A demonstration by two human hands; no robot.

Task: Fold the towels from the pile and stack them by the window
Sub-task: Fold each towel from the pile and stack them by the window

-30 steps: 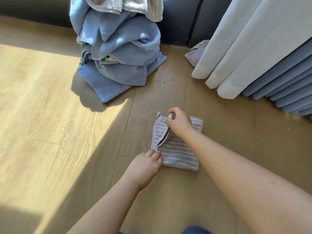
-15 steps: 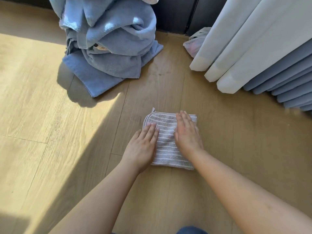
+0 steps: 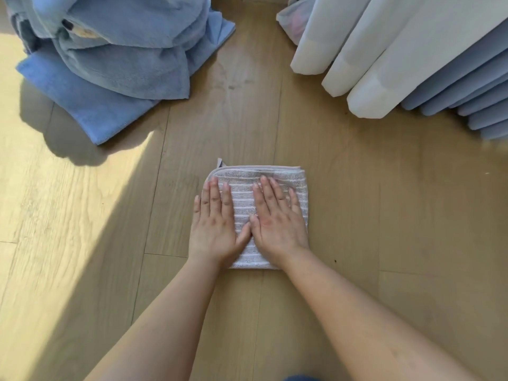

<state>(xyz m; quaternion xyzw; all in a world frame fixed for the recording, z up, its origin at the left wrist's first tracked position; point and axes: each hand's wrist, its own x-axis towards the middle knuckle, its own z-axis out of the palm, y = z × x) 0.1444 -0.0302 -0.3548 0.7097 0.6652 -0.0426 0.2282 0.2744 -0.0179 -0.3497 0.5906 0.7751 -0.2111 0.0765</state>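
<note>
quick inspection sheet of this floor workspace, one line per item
surface: wooden floor, part sunlit, part in shadow
job's things: striped towel folded, flat on the floor; pile of blue towels heaped at upper left
clutter: plastic bag at the curtain's foot
grippers: left hand and right hand flat, fingers straight, pressing on the striped towel
cables: nothing seen
surroundings: white curtain and blue-grey curtain at upper right
</note>
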